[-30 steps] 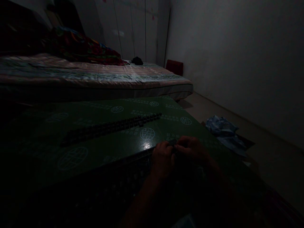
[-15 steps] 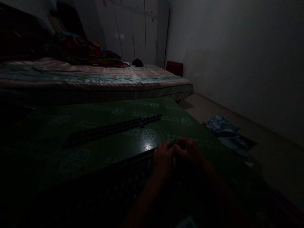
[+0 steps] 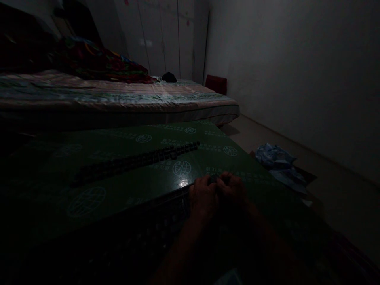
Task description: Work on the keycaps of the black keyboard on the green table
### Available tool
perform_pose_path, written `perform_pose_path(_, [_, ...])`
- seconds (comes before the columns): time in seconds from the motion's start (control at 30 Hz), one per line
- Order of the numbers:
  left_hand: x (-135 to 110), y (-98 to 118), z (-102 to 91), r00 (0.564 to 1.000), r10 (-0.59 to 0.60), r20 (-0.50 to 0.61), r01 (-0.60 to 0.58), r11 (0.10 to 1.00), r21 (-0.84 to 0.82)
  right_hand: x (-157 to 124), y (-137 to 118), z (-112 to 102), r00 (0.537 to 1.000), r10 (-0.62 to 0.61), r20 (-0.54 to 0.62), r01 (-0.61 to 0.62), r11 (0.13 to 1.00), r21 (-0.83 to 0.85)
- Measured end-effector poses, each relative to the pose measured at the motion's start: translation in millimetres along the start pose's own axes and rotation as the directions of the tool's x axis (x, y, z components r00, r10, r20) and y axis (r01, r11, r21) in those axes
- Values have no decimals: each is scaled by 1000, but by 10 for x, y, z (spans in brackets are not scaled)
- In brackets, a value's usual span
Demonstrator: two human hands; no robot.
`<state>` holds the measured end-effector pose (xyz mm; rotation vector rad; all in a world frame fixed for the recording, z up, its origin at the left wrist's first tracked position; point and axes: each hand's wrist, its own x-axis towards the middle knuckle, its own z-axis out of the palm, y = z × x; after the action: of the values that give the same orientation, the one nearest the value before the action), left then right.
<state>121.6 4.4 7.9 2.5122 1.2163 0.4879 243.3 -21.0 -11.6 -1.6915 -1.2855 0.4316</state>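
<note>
A black keyboard [image 3: 139, 233] lies slantwise across the near part of a green board [image 3: 124, 194], very dim in the low light. My left hand [image 3: 203, 196] is closed, its fingers curled over the keyboard's right end. Right beside it, my right hand [image 3: 234, 187] is also closed, fingers bent and pressed together against the same end. Something small and dark shows between the fingertips of both hands, too dim to name. Beyond the keyboard, several black keycaps [image 3: 142, 159] stand in long rows on the board.
Past the board stands a bed [image 3: 124, 97] with a striped sheet and a dark red patterned blanket [image 3: 109, 65]. On the floor to the right lies a crumpled light-blue cloth [image 3: 274, 156]. A pale wardrobe [image 3: 160, 39] and wall [image 3: 291, 71] close off the room.
The view has shifted slightly, so everything sits a little further left. Both hands stay at the keyboard's right end, with a small dark thing now showing more clearly between their fingers.
</note>
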Motion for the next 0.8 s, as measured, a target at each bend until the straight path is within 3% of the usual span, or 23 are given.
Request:
perform_pose_path(0.57, [3, 23, 27, 1000, 11, -29, -11, 1000, -2, -55, 139, 26, 995, 75, -66, -63, 984, 168])
perform_pose_path(0.8, [-5, 7, 17, 999, 10, -44, -12, 999, -44, -54, 61, 35, 992, 102, -69, -79, 956, 282])
